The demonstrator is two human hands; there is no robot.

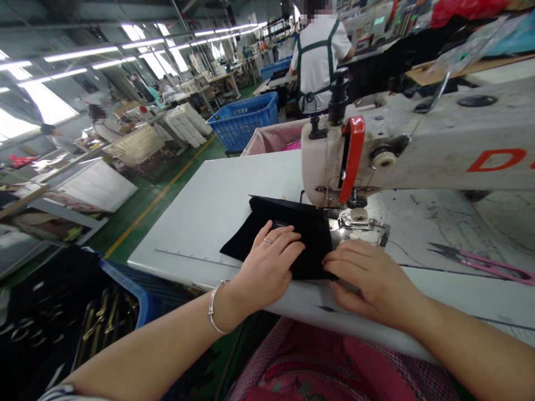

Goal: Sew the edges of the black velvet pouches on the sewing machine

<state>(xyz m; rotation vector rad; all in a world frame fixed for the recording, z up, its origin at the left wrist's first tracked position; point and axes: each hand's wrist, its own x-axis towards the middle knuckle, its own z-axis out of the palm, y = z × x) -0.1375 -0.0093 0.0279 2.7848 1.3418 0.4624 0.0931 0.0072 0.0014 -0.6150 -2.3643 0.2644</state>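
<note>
A piece of black fabric [313,236] lies on the white sewing table, its far edge folded up and its right edge beside the presser foot area [355,217] of a sewing machine [401,153]. My left hand [271,259], with a ring and a bracelet, rests on top of the fabric with its fingers stretched out. At the near right corner my right hand [368,278] pinches the fabric's edge between thumb and fingers. The needle's tip is too small to make out.
Pink-handled scissors [485,263] lie right of my right hand. A blue crate [144,301] of black pieces with metal fittings stands low at left. Beyond the table [179,223] are a blue basket [246,120], a pink-lined bin [276,136] and a person in white [315,64].
</note>
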